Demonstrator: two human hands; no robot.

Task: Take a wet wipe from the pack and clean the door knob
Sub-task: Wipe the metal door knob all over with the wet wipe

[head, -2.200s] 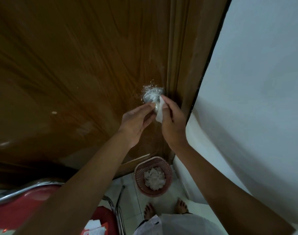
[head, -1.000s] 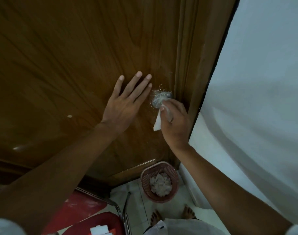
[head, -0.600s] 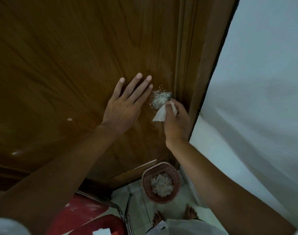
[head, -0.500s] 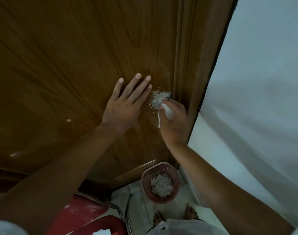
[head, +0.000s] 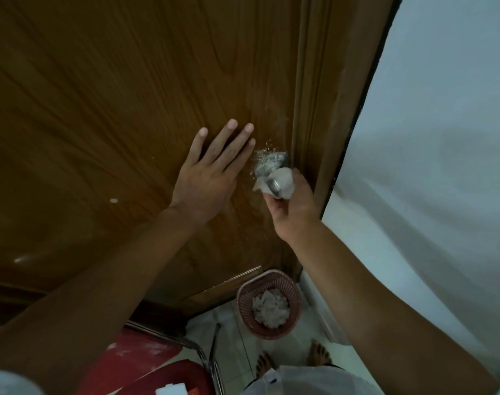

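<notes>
2 hands were seen at the wooden door [head: 129, 109]. The left hand [head: 206, 178] was laid flat on the panel, fingers spread and holding nothing, just beside the door knob [head: 270, 166]. The right hand [head: 293, 206] was closed around the wet wipe [head: 283, 182], which was wrapped about the knob's outer end, so that the round metal tip could be seen through a gap in the tissue. The fetching of the wipe was judged done, and the cleaning well under way but unfinished: white speckled residue was still spread over the knob's base and the wood touching it. Compared with 0.5 s before, the wipe had been opened from a narrow twisted strip into a cup over the knob's tip, while the left hand had been kept where it was. Below, crumpled tissues were seen in a pink basket [head: 295, 292] on the floor.
</notes>
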